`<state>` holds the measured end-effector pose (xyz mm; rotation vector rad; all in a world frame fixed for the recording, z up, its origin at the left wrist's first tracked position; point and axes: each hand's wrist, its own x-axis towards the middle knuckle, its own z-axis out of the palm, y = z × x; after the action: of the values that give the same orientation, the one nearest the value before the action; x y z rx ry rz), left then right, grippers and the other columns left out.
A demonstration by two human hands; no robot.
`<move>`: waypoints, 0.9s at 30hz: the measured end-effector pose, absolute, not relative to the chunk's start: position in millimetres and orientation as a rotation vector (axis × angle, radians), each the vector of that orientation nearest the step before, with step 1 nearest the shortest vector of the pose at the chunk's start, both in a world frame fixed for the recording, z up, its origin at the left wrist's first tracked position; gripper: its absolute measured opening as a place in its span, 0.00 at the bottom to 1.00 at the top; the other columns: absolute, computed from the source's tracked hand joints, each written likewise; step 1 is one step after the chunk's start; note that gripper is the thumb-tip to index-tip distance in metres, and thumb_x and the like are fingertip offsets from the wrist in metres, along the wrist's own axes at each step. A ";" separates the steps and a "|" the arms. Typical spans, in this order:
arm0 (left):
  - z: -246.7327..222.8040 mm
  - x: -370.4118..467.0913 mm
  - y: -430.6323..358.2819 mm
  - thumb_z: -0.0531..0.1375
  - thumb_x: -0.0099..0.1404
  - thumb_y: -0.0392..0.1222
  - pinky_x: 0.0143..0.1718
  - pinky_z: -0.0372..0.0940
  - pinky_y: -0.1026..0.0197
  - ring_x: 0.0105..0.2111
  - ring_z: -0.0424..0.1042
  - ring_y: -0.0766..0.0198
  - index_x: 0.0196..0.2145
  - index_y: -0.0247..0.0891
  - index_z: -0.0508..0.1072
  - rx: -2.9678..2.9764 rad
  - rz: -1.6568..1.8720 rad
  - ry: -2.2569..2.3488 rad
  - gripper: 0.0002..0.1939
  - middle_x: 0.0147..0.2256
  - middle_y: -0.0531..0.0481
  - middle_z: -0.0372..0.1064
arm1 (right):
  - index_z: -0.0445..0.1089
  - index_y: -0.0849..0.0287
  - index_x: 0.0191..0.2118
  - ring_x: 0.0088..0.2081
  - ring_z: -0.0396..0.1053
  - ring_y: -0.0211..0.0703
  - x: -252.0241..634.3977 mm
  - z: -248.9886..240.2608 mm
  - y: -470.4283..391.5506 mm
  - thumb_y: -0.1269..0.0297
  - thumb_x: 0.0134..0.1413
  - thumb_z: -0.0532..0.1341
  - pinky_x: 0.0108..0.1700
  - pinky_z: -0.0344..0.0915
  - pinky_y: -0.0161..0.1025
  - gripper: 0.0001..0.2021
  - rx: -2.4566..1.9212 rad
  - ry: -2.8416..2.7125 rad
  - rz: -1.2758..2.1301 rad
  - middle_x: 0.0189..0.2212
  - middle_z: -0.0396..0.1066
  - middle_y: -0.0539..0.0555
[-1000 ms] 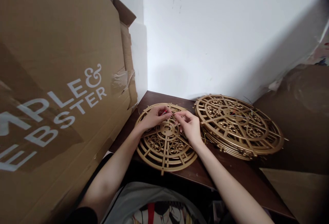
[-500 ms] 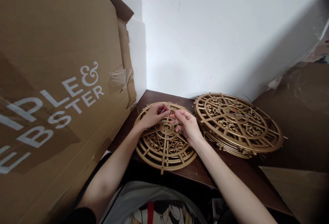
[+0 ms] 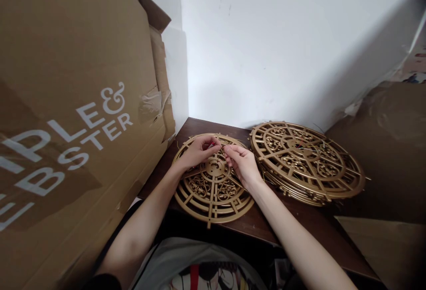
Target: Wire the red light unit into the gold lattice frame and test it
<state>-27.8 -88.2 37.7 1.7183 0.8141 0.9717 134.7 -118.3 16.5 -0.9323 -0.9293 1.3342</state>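
Observation:
A round gold openwork panel with scrollwork and a hub lies flat in front of me. Above its far half, my left hand is closed, with a small red item showing between its fingers; what it is cannot be made out. My right hand pinches thumb against fingers just to the right, almost meeting the left fingertips. Anything in that pinch is too small to name. Thin wire ends poke out around the panel's edge.
On the right, a stack of similar gold panels carries loose thin wires. A large printed cardboard box rises at the left. Both piles rest on a dark brown table against a white wall. Another brown box stands at right.
My right fingers have drawn together into a tighter pinch, closer to the left fingertips. The left hand stays nearly in place. The view has shifted slightly.

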 end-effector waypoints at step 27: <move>38.3 -27.9 -88.6 0.66 0.57 0.40 0.28 0.65 0.65 0.26 0.68 0.71 0.38 0.34 0.70 1.523 0.964 0.611 0.13 0.31 0.51 0.70 | 0.73 0.60 0.27 0.20 0.60 0.31 134.0 16.2 -117.9 0.54 0.36 0.72 0.21 0.57 0.30 0.15 -0.876 -0.923 1.292 0.19 0.68 0.47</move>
<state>-27.9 -88.6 38.3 1.5231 0.6109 0.9639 134.0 -117.9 16.2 -0.8763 -0.9233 1.2916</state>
